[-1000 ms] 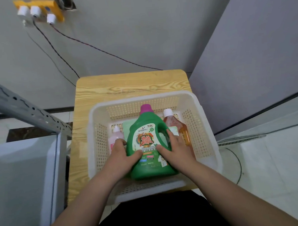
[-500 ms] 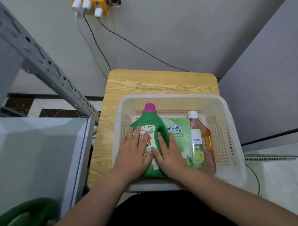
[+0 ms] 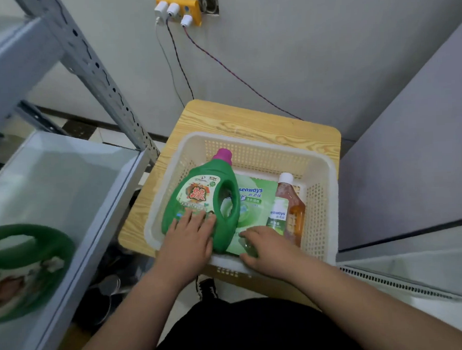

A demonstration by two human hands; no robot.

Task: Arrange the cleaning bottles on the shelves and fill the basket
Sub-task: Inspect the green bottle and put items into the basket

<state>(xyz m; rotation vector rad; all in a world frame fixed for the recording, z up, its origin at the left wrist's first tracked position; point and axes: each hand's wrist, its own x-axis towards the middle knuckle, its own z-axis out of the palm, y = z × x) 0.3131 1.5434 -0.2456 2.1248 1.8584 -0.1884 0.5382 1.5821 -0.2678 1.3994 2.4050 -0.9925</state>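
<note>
Status: green jug (image 3: 199,200) lies flat at the left of the basket (image 3: 327,170). Left hand (image 3: 187,240) presses it with straight fingers, likely seating it. Right hand (image 3: 267,247) pinches the near end of the refill pouch (image 3: 254,197), probably making room beside the amber bottle (image 3: 291,198).

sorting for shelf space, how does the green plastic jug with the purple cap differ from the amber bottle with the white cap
The green jug is wide, opaque, with a handle; the amber bottle is slim, see-through, without one. The jug lies left in the basket under the left hand; the bottle by the right wall. Both lie flat, caps pointing away.
</note>
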